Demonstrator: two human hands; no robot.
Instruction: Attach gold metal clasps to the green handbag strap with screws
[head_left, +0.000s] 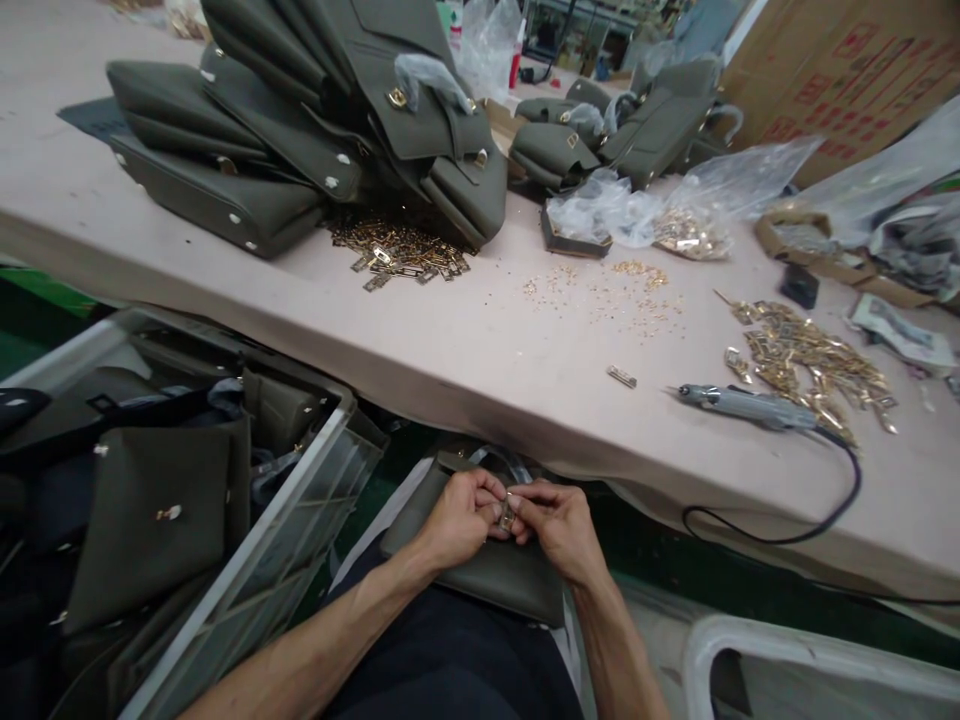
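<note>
An olive-grey handbag (495, 580) lies across my lap at the table's front edge. Over it, my left hand (461, 515) and my right hand (559, 520) come together, fingers pinched on a small metal bag fitting (507, 515). The fitting sits between both sets of fingertips, which partly cover it. Whether it touches the bag I cannot tell. Up on the table to the right lies a grey electric screwdriver (742, 405) with a black cord. A single metal fitting (622, 376) rests left of its tip.
Stacked handbags (300, 120) fill the table's left, beside a heap of dark metal fittings (405, 250). Tiny gold screws (637, 285) are scattered mid-table; gold fittings (810, 355) lie at right. A crate (300, 470) of bags stands left, a white bin (810, 640) lower right.
</note>
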